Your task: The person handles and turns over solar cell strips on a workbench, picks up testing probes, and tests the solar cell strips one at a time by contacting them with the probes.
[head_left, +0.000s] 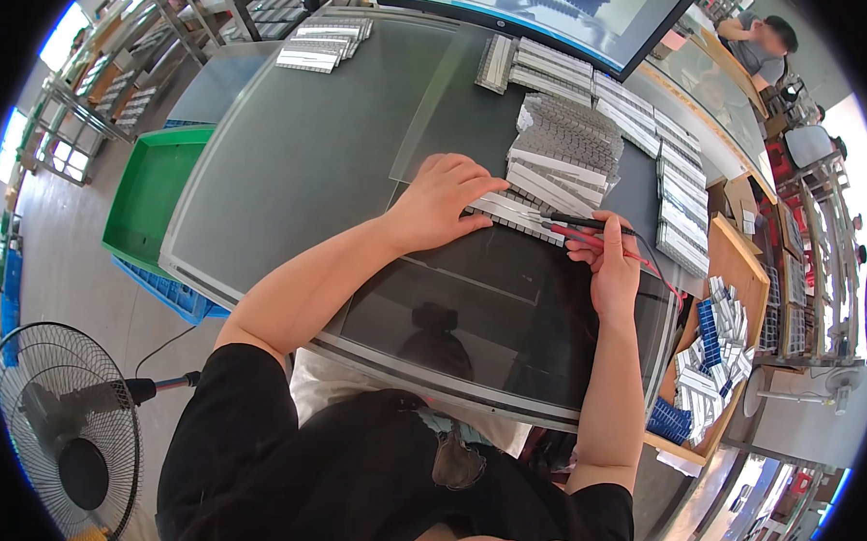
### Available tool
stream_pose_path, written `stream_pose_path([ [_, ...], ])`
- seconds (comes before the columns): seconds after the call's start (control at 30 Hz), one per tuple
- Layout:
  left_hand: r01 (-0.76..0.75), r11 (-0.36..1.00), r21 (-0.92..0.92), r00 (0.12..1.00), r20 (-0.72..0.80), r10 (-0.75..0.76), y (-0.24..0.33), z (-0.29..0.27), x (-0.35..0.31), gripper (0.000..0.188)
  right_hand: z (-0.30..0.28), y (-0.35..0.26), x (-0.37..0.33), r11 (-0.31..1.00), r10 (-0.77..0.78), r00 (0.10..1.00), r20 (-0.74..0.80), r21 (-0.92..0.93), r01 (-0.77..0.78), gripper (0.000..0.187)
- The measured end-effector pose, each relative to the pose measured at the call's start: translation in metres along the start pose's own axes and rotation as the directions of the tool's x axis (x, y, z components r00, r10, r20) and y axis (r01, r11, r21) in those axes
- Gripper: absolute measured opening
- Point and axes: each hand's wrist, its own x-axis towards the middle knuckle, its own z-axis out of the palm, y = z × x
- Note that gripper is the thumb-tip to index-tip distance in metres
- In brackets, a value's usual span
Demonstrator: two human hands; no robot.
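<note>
My left hand [446,201] is closed on the left end of a narrow white strip with dark segmented edges [515,214], thumb on the near side and fingers on the far side. The fingers of my right hand [613,264] wrap round a black test probe [573,220] and a red test probe [590,241]. Both probes point left at the strip; whether their tips touch it is too small to tell. Just beyond lies a pile of similar strips [558,184], with grey mesh-like pieces [567,131] on its far part.
Stacked white strips [683,199] line the right and far sides of the dark glass-topped table [294,139]. More strips [325,43] lie far left. A monitor [561,20] stands behind. A wooden box of loose strips [734,245], a green crate [152,186] and a fan [68,438] flank the table.
</note>
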Motion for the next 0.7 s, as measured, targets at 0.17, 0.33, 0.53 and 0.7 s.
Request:
stream_pose_path([
  [0.17, 0.000, 1.000, 0.000, 1.000, -0.003, 0.000, -0.0008, 0.0003, 0.0004, 0.046, 0.0000, 0.0017, 0.0030, 0.999, 0.024, 1.000, 0.019, 0.021, -0.024, 0.036],
  [0.33, 0.003, 1.000, 0.001, 1.000, -0.011, -0.003, 0.0004, -0.0003, 0.0017, 0.045, -0.0016, 0.0018, 0.0049, 0.997, 0.063, 0.997, 0.039, 0.036, -0.064, 0.035],
  [0.53, 0.001, 1.000, -0.018, 1.000, -0.018, -0.001, -0.0013, 0.0009, -0.0008, 0.045, -0.0021, 0.0044, 0.0042, 0.997, 0.063, 0.997, 0.042, 0.041, -0.064, 0.033],
  [0.7, 0.032, 0.999, -0.017, 0.999, 0.012, -0.032, 0.0003, -0.0002, -0.0017, 0.045, -0.0020, 0.0045, 0.0035, 0.997, 0.056, 0.997, 0.060, 0.048, -0.059, 0.033],
])
